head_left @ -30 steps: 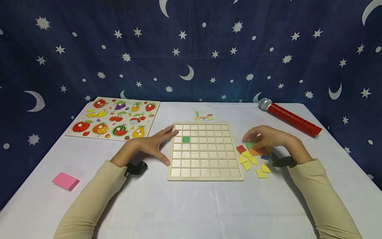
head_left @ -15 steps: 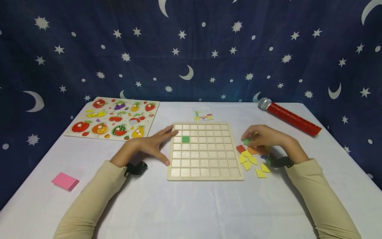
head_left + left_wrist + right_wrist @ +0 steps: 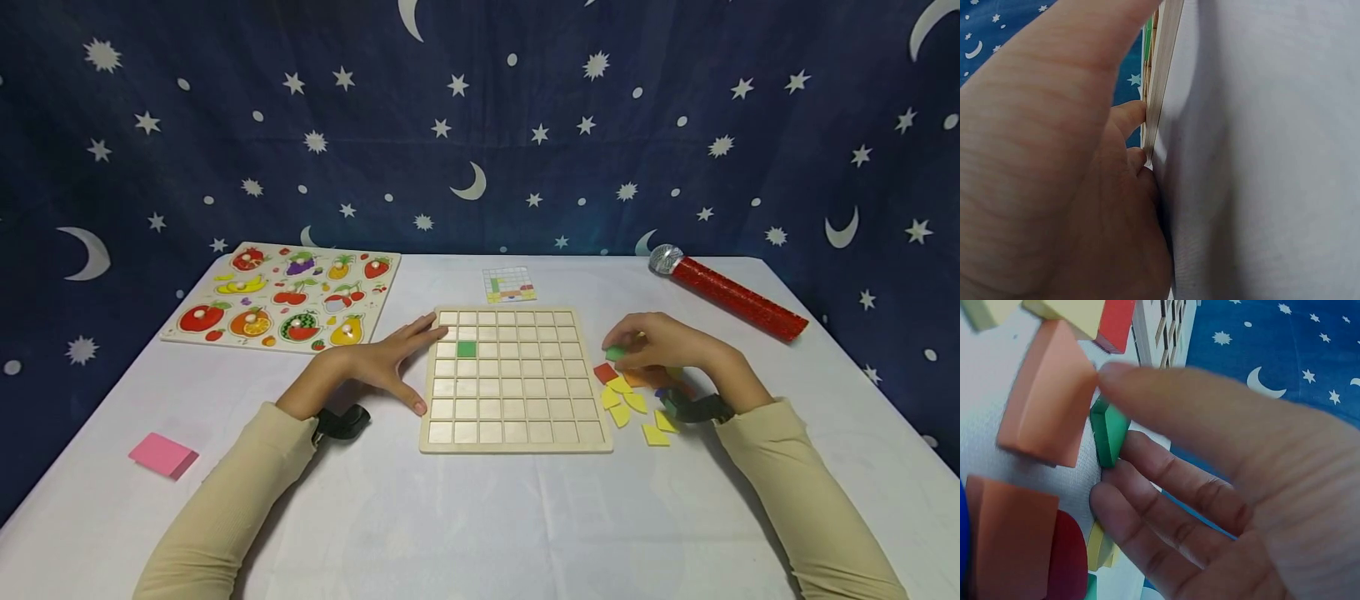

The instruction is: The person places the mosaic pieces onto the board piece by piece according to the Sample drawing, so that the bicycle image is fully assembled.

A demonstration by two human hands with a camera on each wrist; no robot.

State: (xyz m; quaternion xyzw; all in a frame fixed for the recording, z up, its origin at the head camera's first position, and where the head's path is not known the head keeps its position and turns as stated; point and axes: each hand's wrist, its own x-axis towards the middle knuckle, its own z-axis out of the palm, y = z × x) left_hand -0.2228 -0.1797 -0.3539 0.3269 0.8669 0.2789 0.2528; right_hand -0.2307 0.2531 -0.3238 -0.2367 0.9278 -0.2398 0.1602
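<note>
My left hand [image 3: 384, 367] rests with spread fingers at the left edge of a wooden grid board [image 3: 517, 380], thumb and fingertips on its rim. One green square tile [image 3: 467, 349] sits in a cell near the board's upper left. Just beyond the board's right edge, my right hand [image 3: 656, 342] pinches another green tile [image 3: 1110, 431] between thumb and fingers. Beneath and around that hand lie loose tiles: orange [image 3: 1054, 394], red [image 3: 605, 373], and several yellow ones [image 3: 620, 415], some of them quarter-round. Part of the pile is hidden under the palm.
A small printed pattern card [image 3: 510, 284] lies behind the board. A fruit knob puzzle [image 3: 285, 298] is at the back left, a red glittery microphone [image 3: 731, 293] at the back right. A folded pink paper [image 3: 164, 455] lies front left.
My right hand has shifted slightly left and drawn the green tile away from the pile, toward the board. The left hand stays in place.
</note>
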